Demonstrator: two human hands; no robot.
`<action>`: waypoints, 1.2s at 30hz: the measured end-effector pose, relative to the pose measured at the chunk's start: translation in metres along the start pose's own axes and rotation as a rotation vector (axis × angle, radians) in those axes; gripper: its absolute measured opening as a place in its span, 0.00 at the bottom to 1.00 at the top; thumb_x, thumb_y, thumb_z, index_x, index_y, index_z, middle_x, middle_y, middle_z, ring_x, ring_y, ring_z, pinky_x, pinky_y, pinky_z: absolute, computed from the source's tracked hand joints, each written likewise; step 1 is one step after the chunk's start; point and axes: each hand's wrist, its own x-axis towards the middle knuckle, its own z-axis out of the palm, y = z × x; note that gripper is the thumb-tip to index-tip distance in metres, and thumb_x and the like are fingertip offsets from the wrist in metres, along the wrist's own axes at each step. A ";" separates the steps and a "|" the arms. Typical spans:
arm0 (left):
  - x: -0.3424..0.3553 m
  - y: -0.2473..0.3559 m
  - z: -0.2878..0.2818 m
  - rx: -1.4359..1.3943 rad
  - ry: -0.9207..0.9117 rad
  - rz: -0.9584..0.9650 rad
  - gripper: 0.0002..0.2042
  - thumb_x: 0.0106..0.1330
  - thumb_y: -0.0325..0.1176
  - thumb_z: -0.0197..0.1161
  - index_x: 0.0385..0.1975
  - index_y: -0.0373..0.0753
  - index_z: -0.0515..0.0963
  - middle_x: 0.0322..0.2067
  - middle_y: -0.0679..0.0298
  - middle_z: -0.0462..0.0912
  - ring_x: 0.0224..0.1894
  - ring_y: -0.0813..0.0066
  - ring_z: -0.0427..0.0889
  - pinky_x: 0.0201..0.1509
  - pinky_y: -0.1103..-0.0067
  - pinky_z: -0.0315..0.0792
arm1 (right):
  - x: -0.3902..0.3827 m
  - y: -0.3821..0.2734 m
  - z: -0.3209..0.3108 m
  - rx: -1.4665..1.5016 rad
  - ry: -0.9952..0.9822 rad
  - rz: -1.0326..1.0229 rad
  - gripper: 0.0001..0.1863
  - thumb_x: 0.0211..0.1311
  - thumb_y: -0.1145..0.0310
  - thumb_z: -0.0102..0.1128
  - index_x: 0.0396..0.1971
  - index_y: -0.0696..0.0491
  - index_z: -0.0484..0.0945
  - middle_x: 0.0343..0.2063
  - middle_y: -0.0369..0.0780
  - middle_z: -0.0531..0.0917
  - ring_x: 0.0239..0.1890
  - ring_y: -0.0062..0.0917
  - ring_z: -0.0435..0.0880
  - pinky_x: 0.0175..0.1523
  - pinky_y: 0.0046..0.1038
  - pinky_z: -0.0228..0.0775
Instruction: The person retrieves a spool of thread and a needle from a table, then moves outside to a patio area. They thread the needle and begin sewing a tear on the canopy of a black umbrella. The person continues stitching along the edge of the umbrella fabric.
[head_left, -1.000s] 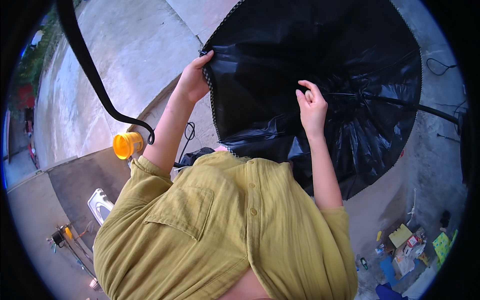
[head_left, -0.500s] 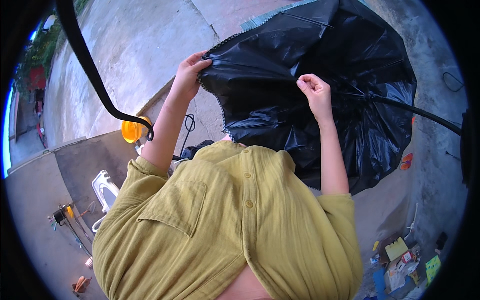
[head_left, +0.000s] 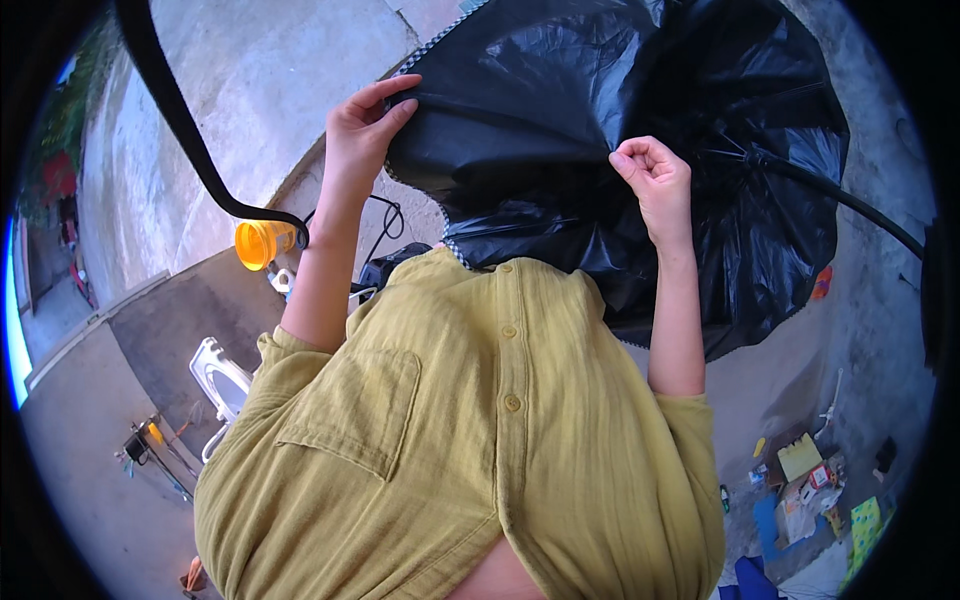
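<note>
A large black glossy umbrella-like sheet (head_left: 520,110) with checked edging spreads across the upper middle and right, with creases radiating from a hub on a dark pole. My left hand (head_left: 365,125) is at its left edge, index finger stretched out and thumb apart, both touching the material. My right hand (head_left: 660,190) is in front of the sheet, left of the hub, with fingers curled into a pinch; I cannot make out what, if anything, is between them.
A yellow bucket (head_left: 255,245) and dark cables (head_left: 390,220) lie left on the concrete (head_left: 240,90). A black strap (head_left: 180,120) hangs at upper left. A white plastic item (head_left: 220,380) and tools (head_left: 150,450) are lower left. Mixed small items (head_left: 800,490) clutter the lower right.
My left hand has shifted left and its finger and thumb have spread from their hold on the edge. My right hand has moved right and curled tighter. The sheet has become more creased.
</note>
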 end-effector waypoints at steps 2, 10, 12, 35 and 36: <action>0.004 0.001 -0.001 0.398 -0.033 0.219 0.13 0.55 0.24 0.63 0.41 0.37 0.80 0.33 0.66 0.81 0.36 0.82 0.77 0.43 0.86 0.71 | -0.001 -0.007 -0.004 0.045 -0.015 0.041 0.04 0.56 0.74 0.62 0.24 0.56 0.77 0.16 0.27 0.70 0.18 0.07 0.63 0.26 0.10 0.54; 0.004 0.016 0.007 0.644 -0.136 0.493 0.09 0.53 0.27 0.65 0.34 0.40 0.81 0.30 0.65 0.81 0.32 0.75 0.79 0.41 0.82 0.71 | -0.025 -0.017 -0.029 0.159 -0.007 0.151 0.02 0.56 0.73 0.62 0.28 0.54 0.78 0.15 0.26 0.71 0.13 0.04 0.57 0.19 0.10 0.42; 0.005 0.014 0.006 0.517 -0.140 0.468 0.07 0.55 0.27 0.65 0.34 0.38 0.81 0.30 0.66 0.82 0.31 0.79 0.78 0.40 0.83 0.72 | -0.028 -0.020 -0.025 0.150 0.014 0.152 0.02 0.56 0.74 0.62 0.29 0.54 0.78 0.15 0.26 0.71 0.13 0.03 0.57 0.18 0.10 0.41; -0.003 0.008 -0.016 -0.215 -0.167 0.147 0.08 0.57 0.21 0.63 0.36 0.36 0.79 0.33 0.68 0.81 0.36 0.83 0.77 0.43 0.86 0.71 | 0.013 -0.073 0.118 -0.285 0.027 -0.205 0.09 0.53 0.70 0.66 0.33 0.58 0.79 0.14 0.29 0.71 0.18 0.10 0.66 0.27 0.14 0.61; -0.001 0.005 -0.019 -0.234 -0.158 0.134 0.08 0.57 0.21 0.63 0.37 0.35 0.79 0.33 0.68 0.80 0.36 0.83 0.77 0.43 0.86 0.71 | 0.013 -0.069 0.118 -0.107 0.063 -0.210 0.07 0.53 0.72 0.65 0.30 0.58 0.79 0.16 0.29 0.74 0.18 0.10 0.68 0.28 0.13 0.63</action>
